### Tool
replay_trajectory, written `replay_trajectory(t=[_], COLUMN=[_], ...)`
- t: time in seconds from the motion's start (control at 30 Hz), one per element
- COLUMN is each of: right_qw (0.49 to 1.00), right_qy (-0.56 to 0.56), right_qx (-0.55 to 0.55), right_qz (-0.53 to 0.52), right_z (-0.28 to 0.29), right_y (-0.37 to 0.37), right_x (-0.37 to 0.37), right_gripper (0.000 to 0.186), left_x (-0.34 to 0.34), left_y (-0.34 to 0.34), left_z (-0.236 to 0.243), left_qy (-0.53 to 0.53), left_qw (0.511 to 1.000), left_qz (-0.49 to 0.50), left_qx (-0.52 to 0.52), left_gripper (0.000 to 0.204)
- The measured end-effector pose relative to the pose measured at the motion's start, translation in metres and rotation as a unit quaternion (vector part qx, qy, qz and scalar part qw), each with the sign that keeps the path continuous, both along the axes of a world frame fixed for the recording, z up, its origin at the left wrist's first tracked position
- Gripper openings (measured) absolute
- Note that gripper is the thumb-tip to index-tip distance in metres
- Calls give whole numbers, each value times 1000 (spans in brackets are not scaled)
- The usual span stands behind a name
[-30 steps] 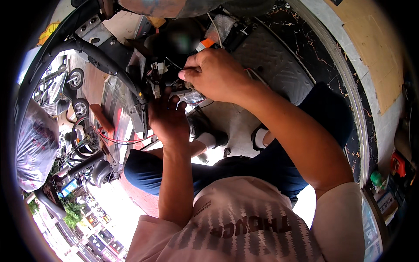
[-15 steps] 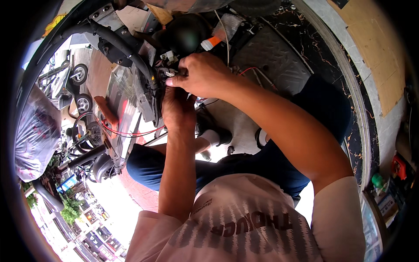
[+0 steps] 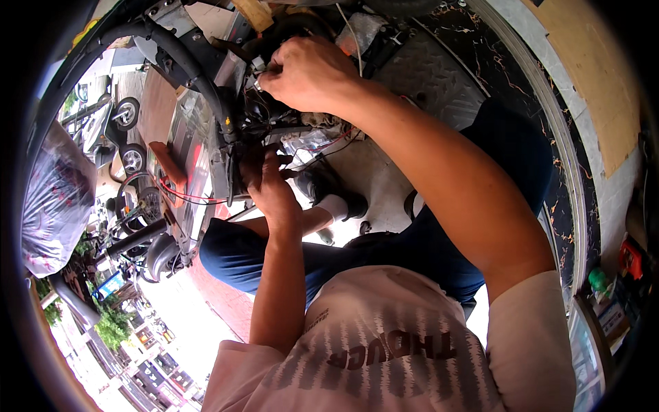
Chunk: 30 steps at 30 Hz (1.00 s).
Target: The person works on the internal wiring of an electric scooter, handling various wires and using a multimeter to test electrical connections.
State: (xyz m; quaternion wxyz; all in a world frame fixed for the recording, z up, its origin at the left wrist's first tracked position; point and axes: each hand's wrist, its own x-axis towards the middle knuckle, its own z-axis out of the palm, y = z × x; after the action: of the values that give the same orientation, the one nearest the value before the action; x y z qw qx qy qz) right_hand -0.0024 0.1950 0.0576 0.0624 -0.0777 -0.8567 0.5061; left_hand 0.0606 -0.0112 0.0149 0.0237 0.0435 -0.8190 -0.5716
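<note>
In a tangle of thin wires (image 3: 257,106) beside a black frame tube (image 3: 192,65), my right hand (image 3: 309,74) is closed, thumb and fingers pinched together. A small white plastic connector (image 3: 258,64) sits right at its fingertips; what lies inside the pinch is hidden. Lower down, my left hand (image 3: 271,184) is close against the lower end of the frame, its fingers bent but apart. Nothing shows in its grasp, and the dark parts behind it are hard to make out. A red and black wire pair (image 3: 180,197) runs off to its left.
A ridged dark footboard (image 3: 439,82) lies right of my right hand. Clear plastic wrap (image 3: 364,33) and a wooden block (image 3: 252,14) are at the top. A plastic-covered bundle (image 3: 58,199) and parked vehicles (image 3: 130,137) stand left. My knees flank the work.
My hands have parted: the right moved up toward the white connector, and the left dropped slightly with its fingers loosened. The wires between them now show. An orange-and-white item is no longer visible.
</note>
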Motion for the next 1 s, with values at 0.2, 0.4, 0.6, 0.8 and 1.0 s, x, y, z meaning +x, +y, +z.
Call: replay_trajectory(t=[0.2, 0.4, 0.6, 0.8, 1.0], right_qw=[1000, 1000, 999, 996, 991], right_qy=[3, -13, -16, -54, -66], right_qx=[8, 11, -2, -24, -39], right_qz=[-5, 17, 40, 68, 111], right_z=[-2, -14, -18, -16, -22], right_y=[-10, -9, -8, -3, -1], right_x=[3, 14, 20, 20, 17], right_gripper=[40, 40, 44, 46, 44], left_x=[7, 0, 8, -2, -6], left_y=[-18, -12, -10, -24, -22], left_z=[-21, 11, 14, 12, 16], left_qy=[139, 11, 124, 17, -49], left_qw=[980, 997, 983, 966, 921], left_qz=[-111, -79, -110, -105, -98], left_qx=[-86, -4, -77, 234, 373], left_gripper=[56, 55, 42, 34, 32])
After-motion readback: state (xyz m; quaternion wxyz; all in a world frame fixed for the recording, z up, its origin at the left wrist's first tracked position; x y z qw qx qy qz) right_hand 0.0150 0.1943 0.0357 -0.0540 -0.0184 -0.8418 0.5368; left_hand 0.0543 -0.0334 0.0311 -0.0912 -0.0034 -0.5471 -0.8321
